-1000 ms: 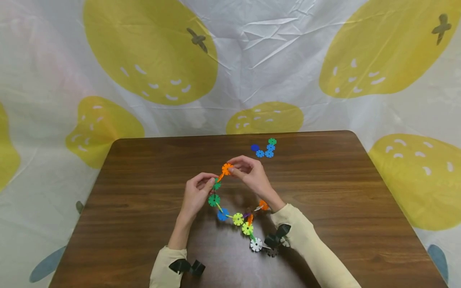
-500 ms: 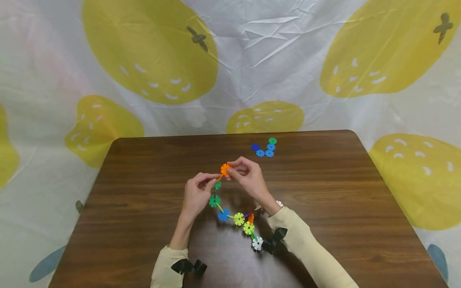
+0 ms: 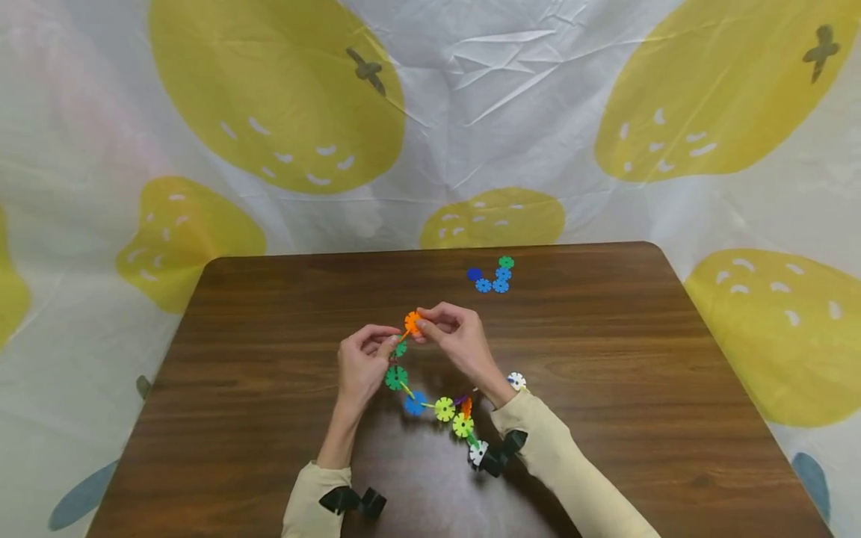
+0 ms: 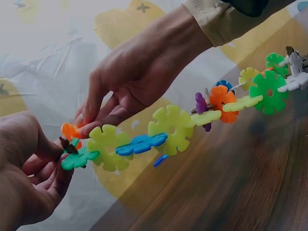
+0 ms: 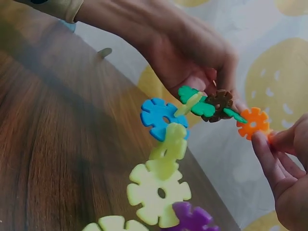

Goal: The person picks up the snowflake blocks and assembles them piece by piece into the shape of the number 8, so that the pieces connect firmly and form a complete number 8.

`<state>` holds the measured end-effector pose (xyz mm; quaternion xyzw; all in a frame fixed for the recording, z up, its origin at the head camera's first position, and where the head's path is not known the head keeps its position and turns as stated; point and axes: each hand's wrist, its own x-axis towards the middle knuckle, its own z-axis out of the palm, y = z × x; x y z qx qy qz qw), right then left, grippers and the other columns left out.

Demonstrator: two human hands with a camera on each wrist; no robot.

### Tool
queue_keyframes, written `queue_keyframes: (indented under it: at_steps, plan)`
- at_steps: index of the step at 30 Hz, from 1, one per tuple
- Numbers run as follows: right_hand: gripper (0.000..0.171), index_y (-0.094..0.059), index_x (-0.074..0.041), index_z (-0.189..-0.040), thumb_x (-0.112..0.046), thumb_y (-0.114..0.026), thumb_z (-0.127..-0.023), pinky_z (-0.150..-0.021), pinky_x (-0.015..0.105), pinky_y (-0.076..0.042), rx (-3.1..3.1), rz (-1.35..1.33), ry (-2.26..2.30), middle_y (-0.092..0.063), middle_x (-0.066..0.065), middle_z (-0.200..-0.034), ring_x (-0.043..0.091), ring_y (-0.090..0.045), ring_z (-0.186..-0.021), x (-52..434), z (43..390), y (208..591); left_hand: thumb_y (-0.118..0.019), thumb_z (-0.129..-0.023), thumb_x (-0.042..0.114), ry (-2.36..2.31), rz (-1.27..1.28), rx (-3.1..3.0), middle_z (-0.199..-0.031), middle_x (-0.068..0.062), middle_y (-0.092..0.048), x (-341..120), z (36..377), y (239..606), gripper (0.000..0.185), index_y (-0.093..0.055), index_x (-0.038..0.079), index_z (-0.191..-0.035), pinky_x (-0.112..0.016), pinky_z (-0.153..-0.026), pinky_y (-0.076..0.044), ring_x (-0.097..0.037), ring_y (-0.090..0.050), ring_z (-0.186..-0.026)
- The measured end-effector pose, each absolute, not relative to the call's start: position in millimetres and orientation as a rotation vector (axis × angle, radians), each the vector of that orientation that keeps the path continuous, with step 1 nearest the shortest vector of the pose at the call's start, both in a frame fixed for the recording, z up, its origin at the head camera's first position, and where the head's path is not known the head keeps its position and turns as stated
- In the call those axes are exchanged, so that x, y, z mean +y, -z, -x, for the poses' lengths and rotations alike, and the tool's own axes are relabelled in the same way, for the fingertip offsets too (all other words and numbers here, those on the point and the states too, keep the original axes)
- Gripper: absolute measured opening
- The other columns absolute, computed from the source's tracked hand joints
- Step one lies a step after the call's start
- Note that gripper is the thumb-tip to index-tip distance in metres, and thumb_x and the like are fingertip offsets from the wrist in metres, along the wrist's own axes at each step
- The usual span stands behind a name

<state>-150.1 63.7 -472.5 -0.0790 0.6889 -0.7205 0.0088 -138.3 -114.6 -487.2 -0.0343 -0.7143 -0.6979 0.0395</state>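
A chain of slotted plastic snowflake discs hangs between and below both hands. My right hand (image 3: 461,338) pinches an orange disc (image 5: 253,123) between thumb and fingers. Just left of it, my left hand (image 3: 363,366) pinches the chain's end near a green disc (image 3: 400,347) and a brown disc (image 5: 219,105). The orange disc touches the green piece beside it; how firmly the slots fit cannot be told. Lower along the chain come a blue disc (image 5: 162,119), yellow-green discs (image 4: 109,147), a purple disc (image 4: 200,111) and a white disc (image 3: 478,453). The right forearm hides part of it.
At the back of the brown wooden table (image 3: 282,314) lie several loose blue discs (image 3: 501,285) and a green disc (image 3: 506,262). Behind the table hangs a pale cloth (image 3: 430,119) with yellow fruit prints. Black straps (image 3: 351,501) sit on both sleeves.
Both hands have shifted slightly left, the right one also a little down. The orange disc has moved left with it. A white disc now shows beside the right wrist.
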Motion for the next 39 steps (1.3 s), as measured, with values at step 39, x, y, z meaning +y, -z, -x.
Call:
queue_keyframes:
  at_steps: [39]
  plan:
    - [0.024,-0.070,0.000,-0.112,-0.016,-0.068,-0.094,-0.086,0.046,-0.056,2.910,-0.101,1.372,-0.072,0.019,-0.099,0.032,-0.067,-0.092,156,223,498,-0.069,-0.093,0.003,2.171,0.061,-2.353,-0.088,-0.013,-0.073,-127,160,472,0.016,-0.072,-0.010,-0.102,-0.016,-0.069,-0.052,-0.004,-0.061,-0.072]
